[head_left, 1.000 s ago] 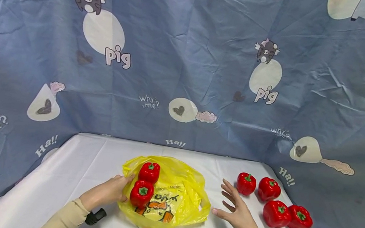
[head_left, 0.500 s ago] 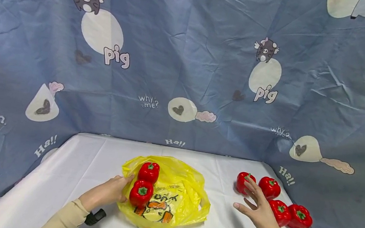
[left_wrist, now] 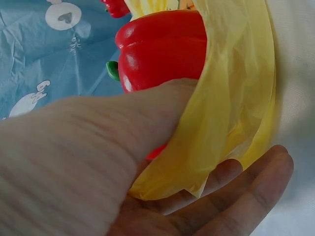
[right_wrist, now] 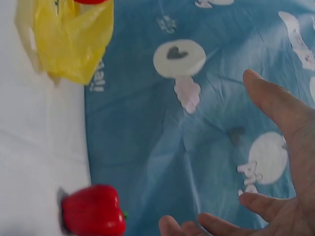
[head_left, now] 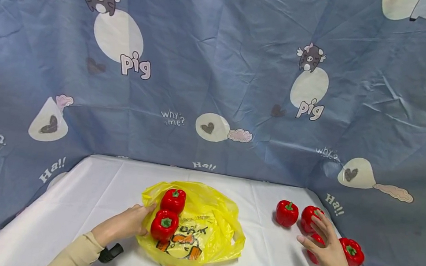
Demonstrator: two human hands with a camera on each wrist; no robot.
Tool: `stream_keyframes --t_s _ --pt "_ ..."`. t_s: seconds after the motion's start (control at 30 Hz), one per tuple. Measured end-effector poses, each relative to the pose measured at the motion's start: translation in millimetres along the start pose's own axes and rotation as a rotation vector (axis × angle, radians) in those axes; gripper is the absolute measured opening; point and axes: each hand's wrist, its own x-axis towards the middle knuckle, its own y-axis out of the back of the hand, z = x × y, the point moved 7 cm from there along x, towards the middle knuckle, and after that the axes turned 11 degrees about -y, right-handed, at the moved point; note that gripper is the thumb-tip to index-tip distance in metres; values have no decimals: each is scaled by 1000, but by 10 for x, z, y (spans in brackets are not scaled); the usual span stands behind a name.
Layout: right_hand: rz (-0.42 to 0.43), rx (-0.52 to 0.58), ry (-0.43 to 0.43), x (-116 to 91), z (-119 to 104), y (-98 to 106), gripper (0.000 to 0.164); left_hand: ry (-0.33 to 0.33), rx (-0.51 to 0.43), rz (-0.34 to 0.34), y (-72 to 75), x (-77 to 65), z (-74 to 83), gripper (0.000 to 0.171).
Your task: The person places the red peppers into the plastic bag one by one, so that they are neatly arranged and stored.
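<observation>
A yellow plastic bag (head_left: pixel 219 240) lies spread on the white table, its mouth toward me. Two red bell peppers, a near one (head_left: pixel 164 229) and a far one (head_left: pixel 173 199), sit at its left side. My left hand (head_left: pixel 121 226) holds the bag's left edge; in the left wrist view the thumb is inside against a pepper (left_wrist: pixel 162 49), with the fingers outside the plastic (left_wrist: pixel 236 83). My right hand (head_left: pixel 326 249) hovers with spread fingers over the right-hand peppers, holding nothing. It partly hides a near bell pepper (head_left: pixel 313 255).
Around the right hand stand more bell peppers: one at the left (head_left: pixel 287 214), one behind (head_left: pixel 308 218) and one at the right (head_left: pixel 351 253), near the table's right edge. A blue printed cloth (head_left: pixel 219 85) hangs behind and at both sides of the table (head_left: pixel 111 182).
My right hand has moved rightward from beside the bag to above the group of bell peppers, fingers still spread. The left hand and the bag have stayed in place.
</observation>
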Motion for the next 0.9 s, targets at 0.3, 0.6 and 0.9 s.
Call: stream_keyframes --t_s 0.3,0.6,0.9 --pt "85 -32 -157 51 282 305 111 5 -2 -1 -4 -4 -3 79" --pt "135 -58 -253 146 515 464 112 4 -9 0 -4 9 -23 79" --pt "173 -69 -296 167 619 504 110 8 -28 2 -13 -1 -23 78"
